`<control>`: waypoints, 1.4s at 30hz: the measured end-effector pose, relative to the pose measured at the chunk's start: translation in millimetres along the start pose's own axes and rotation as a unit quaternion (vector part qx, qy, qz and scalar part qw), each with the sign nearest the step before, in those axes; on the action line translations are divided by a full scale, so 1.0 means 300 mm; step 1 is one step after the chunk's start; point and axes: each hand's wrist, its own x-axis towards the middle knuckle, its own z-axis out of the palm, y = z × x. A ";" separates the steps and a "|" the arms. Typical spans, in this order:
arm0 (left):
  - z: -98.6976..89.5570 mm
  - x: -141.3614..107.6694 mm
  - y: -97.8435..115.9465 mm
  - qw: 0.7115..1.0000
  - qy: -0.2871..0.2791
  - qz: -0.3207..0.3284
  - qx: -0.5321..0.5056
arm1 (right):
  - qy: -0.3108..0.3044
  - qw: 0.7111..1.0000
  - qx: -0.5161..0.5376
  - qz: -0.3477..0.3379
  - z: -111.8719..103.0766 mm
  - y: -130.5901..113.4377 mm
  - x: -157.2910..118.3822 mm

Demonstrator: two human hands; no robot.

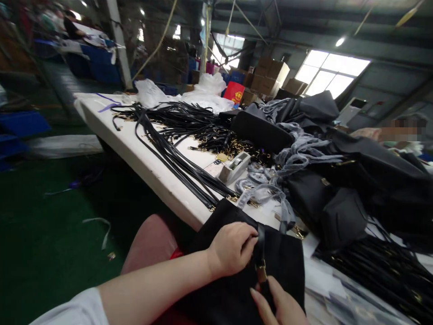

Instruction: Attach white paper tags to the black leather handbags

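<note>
A black handbag (286, 257) lies across my lap, its upper edge against the table's edge. Down its front runs a black strap (261, 243) with a gold-coloured buckle (261, 272). My left hand (234, 249) is closed in a pinch at the strap, above the buckle. Just below the buckle, my right hand (282, 302) pinches the lower part of the strap between thumb and fingers. Wrapped handles (267, 194) in greyish plastic film rise from the bag's top edge.
On the white table (135, 155) lie a pile of black straps (182, 122) with gold clasps, a tape dispenser (237, 167) and a heap of black bags (372, 167). More black straps (382, 271) lie to the right. A person (402, 135) is beyond the heap.
</note>
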 end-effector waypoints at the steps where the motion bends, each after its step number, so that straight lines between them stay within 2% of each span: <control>1: 0.001 -0.015 0.017 0.998 -0.046 -0.034 -0.022 | 0.028 0.999 0.033 -0.002 0.025 -0.032 -0.003; 3: 0.016 -0.036 0.034 0.981 -0.143 -0.105 -0.076 | 0.073 0.995 0.073 0.005 0.044 -0.102 -0.002; 4: 0.028 -0.042 0.034 0.969 -0.176 -0.138 -0.104 | 0.077 0.994 0.082 0.010 0.039 -0.133 -0.001; 6: 0.055 -0.048 0.023 0.952 -0.192 -0.190 -0.144 | 0.042 0.995 0.089 0.004 0.006 -0.171 -0.003; 8: 0.071 -0.052 0.005 0.950 -0.174 -0.216 -0.141 | 0.053 0.995 0.081 -0.002 -0.051 -0.162 -0.011; 10: 0.070 -0.060 -0.011 0.957 -0.169 -0.210 -0.106 | 0.147 0.988 0.051 0.021 -0.120 -0.098 -0.020; 12: 0.056 -0.074 -0.019 0.962 -0.181 -0.191 -0.070 | 0.251 0.965 -0.015 0.079 -0.183 0.008 -0.023; 13: 0.047 -0.083 -0.019 0.964 -0.183 -0.183 -0.059 | 0.269 0.955 -0.057 0.112 -0.206 0.069 -0.021; 15: 0.031 -0.102 -0.018 0.969 -0.166 -0.175 -0.055 | 0.261 0.946 -0.129 0.143 -0.229 0.187 -0.013; 18: 0.013 -0.125 -0.015 0.973 -0.129 -0.178 -0.065 | 0.259 0.938 -0.204 0.106 -0.223 0.314 0.014; 23: 0.008 -0.140 -0.018 0.974 -0.124 -0.170 -0.078 | 0.282 0.925 -0.241 0.083 -0.215 0.382 0.101; 28: 0.014 -0.151 -0.014 0.981 -0.101 -0.143 -0.082 | 0.260 0.933 -0.242 0.054 -0.234 0.395 0.169; 32: 0.012 -0.158 -0.013 0.979 -0.104 -0.152 -0.084 | 0.258 0.941 -0.213 0.037 -0.239 0.400 0.180; 34: 0.012 -0.160 -0.016 0.979 -0.105 -0.154 -0.086 | 0.282 0.939 -0.190 0.044 -0.246 0.390 0.170; 37: 0.011 -0.162 -0.019 0.980 -0.101 -0.147 -0.087 | 0.349 0.921 -0.156 0.067 -0.270 0.337 0.123; 39: 0.005 -0.159 -0.014 0.980 -0.099 -0.142 -0.093 | 0.398 0.909 -0.073 0.103 -0.289 0.272 0.075; 40: -0.001 -0.154 -0.007 0.982 -0.091 -0.133 -0.096 | 0.410 0.904 0.005 0.120 -0.296 0.232 0.050; 42: -0.017 -0.138 0.015 0.989 -0.059 -0.093 -0.098 | 0.387 0.888 0.211 0.134 -0.304 0.151 0.008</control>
